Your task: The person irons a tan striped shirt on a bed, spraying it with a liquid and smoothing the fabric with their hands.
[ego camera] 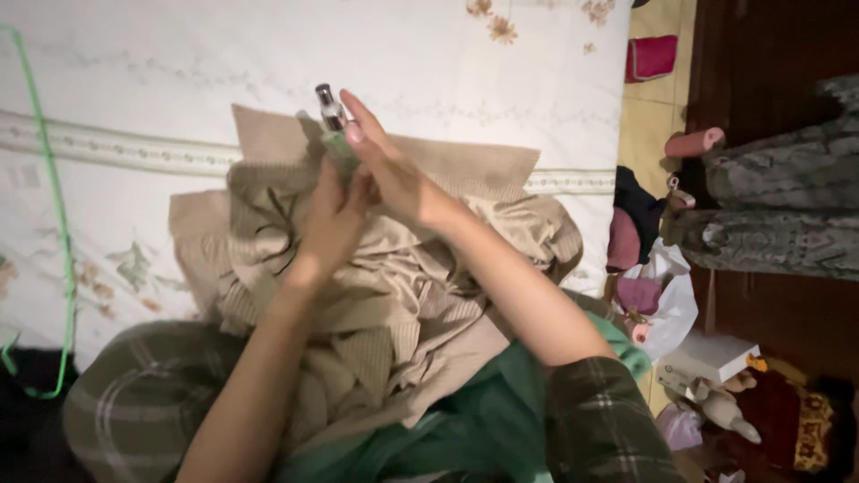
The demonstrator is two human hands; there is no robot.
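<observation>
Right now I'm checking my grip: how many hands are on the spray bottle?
2. The left hand grips the spray bottle from below; the right hand lies along its side, a finger beside the cap. Most of the bottle is hidden behind them.

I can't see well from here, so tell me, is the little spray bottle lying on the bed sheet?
No, the spray bottle is held up between both hands above the beige cloth.

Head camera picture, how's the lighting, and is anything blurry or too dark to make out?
Head view: light falls brightly on the white bedsheet; the right side by the dark wood furniture sinks into shadow; both hands and the small spray bottle look slightly soft; the bottom left corner is nearly black.
</observation>
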